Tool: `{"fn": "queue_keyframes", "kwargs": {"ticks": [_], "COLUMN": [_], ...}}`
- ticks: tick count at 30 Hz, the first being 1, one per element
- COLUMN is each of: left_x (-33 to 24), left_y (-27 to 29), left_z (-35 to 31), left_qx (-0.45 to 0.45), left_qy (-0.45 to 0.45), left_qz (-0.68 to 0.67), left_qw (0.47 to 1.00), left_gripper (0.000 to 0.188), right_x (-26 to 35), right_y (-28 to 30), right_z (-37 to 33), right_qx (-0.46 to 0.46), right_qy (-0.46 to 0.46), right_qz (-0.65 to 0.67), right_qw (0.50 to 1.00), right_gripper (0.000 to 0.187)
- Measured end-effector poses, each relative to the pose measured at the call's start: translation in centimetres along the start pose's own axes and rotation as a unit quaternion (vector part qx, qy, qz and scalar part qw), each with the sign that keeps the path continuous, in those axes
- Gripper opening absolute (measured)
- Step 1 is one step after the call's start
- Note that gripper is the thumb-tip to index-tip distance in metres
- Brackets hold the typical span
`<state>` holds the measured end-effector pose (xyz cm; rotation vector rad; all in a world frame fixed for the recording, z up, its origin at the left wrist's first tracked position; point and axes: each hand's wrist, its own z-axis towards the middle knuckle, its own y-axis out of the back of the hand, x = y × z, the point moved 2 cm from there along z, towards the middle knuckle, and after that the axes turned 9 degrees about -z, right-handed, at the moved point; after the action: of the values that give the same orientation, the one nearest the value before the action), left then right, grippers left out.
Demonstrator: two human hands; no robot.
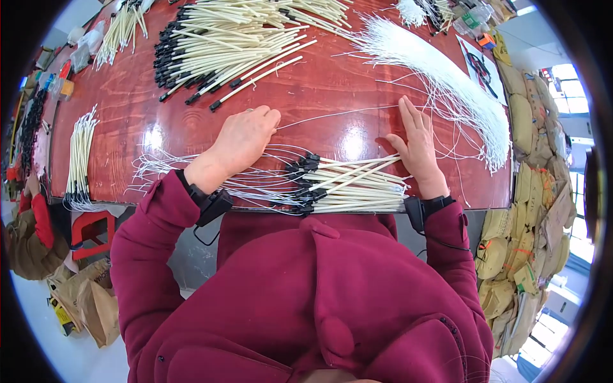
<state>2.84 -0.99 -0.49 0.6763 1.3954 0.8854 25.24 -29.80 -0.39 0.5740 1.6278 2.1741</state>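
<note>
A thin white wire (338, 115) stretches across the red table between my two hands. My left hand (246, 135) is closed, its fingertips pinching the wire's left end. On the right, my right hand (418, 142) has its fingers stretched out and the thumb apart. The wire reaches its fingertips; whether it passes behind them or touches them I cannot tell. Just below both hands, along the near edge, lies a bunch of cream-coloured thin tubes (357, 195) with black end pieces (306, 167). White wires (249, 185) fan out leftward from those black ends, partly under my left wrist.
A big pile of cream tubes with black ends (236, 45) lies at the far side. A thick sheaf of white wires (472, 96) spreads at right. A smaller tube bundle (81, 156) lies at left. Brown sacks (511, 242) are stacked beyond the right edge; a red stool (92, 233) stands lower left.
</note>
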Motion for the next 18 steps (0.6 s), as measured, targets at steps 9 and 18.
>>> {"fn": "queue_keyframes", "kwargs": {"ticks": [9,18], "left_x": [0.7,3.0], "left_y": [-0.1,1.6], "left_z": [0.4,7.0], "left_qx": [-0.012,-0.128], "left_qy": [0.060,0.029], "left_qz": [0.021,0.031], "left_qw": [0.998,0.991], "left_gripper": [0.013,0.014], "right_x": [-0.6,-0.6], "right_y": [1.2,0.6], "right_z": [1.2,0.9], "right_qx": [0.088,0.067], "right_qy": [0.064,0.063], "right_qz": [-0.020,0.018], "right_qw": [0.994,0.996], "right_gripper": [0.060,0.054]}}
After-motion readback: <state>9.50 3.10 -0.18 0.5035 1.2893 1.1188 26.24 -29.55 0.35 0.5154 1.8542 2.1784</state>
